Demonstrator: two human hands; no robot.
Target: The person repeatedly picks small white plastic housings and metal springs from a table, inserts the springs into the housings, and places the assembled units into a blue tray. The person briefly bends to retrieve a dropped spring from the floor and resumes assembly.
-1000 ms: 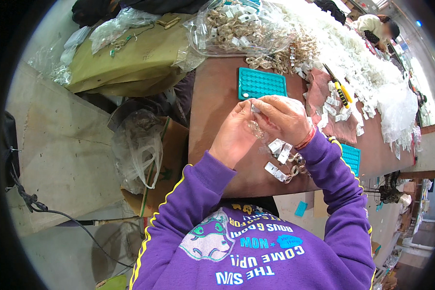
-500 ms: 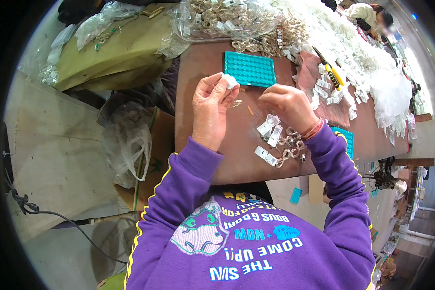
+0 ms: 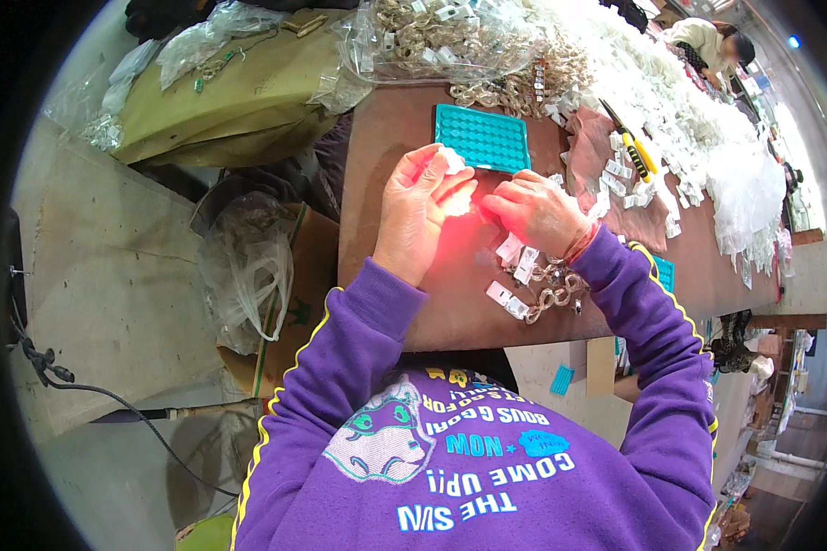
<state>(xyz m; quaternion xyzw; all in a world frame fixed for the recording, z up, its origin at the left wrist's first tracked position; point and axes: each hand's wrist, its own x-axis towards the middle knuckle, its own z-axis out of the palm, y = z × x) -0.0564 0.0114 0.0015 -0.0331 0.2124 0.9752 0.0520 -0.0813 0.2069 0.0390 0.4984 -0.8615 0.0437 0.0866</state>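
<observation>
Over the brown table, my left hand pinches a small white plastic piece between thumb and fingertips, its other fingers curled beneath. Facing it, my right hand is closed, fingertips together; what they hold, if anything, is lost in glare. A bright red glow lights both hands and the tabletop between them. Just beyond them lies a teal ridged tray. Below my right hand sit several small white boxes with coils of thin clear wire.
Yellow-and-black handled pliers lie on a pinkish cloth at the right. A large heap of white pieces covers the far right. A clear bag of coiled wires stands at the back. A plastic bag hangs left of the table.
A red glow has appeared between my hands. My right hand has come slightly down, and its fingers are drawn together. The left hand still pinches the white piece.
</observation>
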